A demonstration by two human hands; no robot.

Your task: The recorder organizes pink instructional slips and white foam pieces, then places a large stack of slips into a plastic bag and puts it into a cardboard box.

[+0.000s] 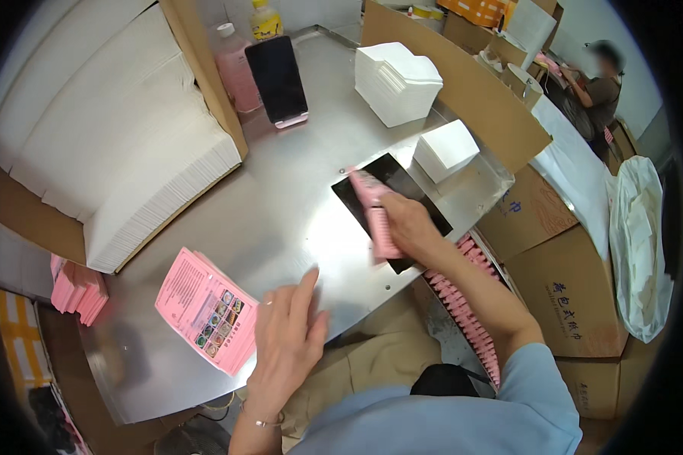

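Note:
My right hand (411,226) is closed around a pink printed tissue packet (385,236), slightly blurred. It holds the packet above a black rectangle (425,206) in the metal table; I cannot tell whether that is an opening or a plate. My left hand (288,330) holds nothing, its fingers stretched out over the table's near edge. Just left of it lies a stack of pink printed sleeves (205,307) with small food pictures on the top one. Beyond the black rectangle stand a small block of white folded tissues (448,148) and a taller white stack (397,83).
A large carton of white tissues (159,201) fills the far left. A phone (278,80) stands upright near a pink bottle (237,72). Beneath the table's right edge is a box of pink packets (467,303). Brown cartons (554,288) stand right; another person (596,91) sits far right.

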